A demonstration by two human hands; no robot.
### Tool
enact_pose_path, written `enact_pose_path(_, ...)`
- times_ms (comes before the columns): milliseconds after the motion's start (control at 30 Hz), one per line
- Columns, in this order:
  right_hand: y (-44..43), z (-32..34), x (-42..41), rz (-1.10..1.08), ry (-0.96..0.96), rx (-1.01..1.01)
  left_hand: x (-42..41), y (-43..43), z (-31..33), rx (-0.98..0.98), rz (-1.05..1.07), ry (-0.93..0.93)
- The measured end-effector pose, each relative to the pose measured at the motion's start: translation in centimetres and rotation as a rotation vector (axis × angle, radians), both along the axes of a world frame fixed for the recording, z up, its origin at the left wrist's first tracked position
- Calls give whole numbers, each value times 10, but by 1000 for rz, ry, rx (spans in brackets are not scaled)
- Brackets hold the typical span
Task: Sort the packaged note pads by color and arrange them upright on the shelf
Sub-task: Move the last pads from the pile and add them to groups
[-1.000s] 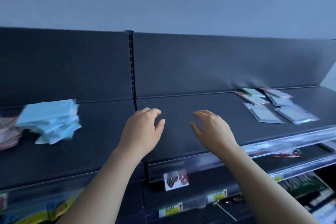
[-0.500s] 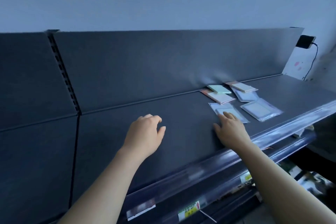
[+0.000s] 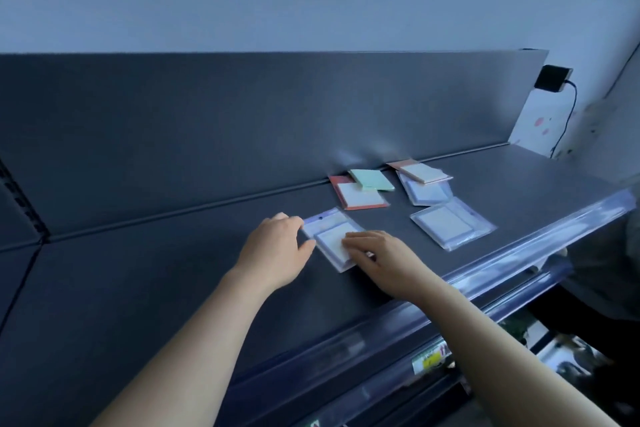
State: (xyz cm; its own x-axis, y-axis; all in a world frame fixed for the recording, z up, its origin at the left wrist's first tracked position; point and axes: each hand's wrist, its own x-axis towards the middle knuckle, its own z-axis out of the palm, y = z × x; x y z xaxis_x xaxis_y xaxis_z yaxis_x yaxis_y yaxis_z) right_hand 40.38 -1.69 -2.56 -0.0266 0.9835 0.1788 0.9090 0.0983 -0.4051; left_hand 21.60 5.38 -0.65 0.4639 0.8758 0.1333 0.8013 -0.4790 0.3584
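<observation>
Reaching rightward since a moment ago, the left hand (image 3: 273, 253) is now touching the left edge of a pale packaged note pad (image 3: 329, 236) lying flat on the shelf (image 3: 173, 270), fingers curled; whether it is gripping cannot be told. The right hand (image 3: 384, 260) is laying relaxed fingers on the pad's near end. Other pads (image 3: 450, 225) are lying flat beyond.

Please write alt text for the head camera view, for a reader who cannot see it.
Two hands meet on a clear-packaged pale note pad lying flat on a dark shelf: the left hand touches its left edge, the right hand lies flat on top. Five other pads lie flat behind it, among them a green note pad.
</observation>
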Motion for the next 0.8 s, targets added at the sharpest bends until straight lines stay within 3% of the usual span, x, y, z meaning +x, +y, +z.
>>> enact_pose_path(67, 2, 1, 23, -49, 62, -16, 21, 1, -3, -47, 15, 64)
enact_pose_path(267, 9, -7, 123, -592, -221, -223, 68, 4, -12, -179, 79, 261)
enact_pose_path(500, 13, -10, 127, -251, -99, -210, 65, 1, 4, -296, 192, 302)
enact_pose_path(667, 16, -1, 133, -395, -78, -268, 58, -3, 12, -390, 353, 343)
enact_pose_path(800, 17, 6, 125, -345, -38, -246, 55, -7, 8, -437, 453, 287)
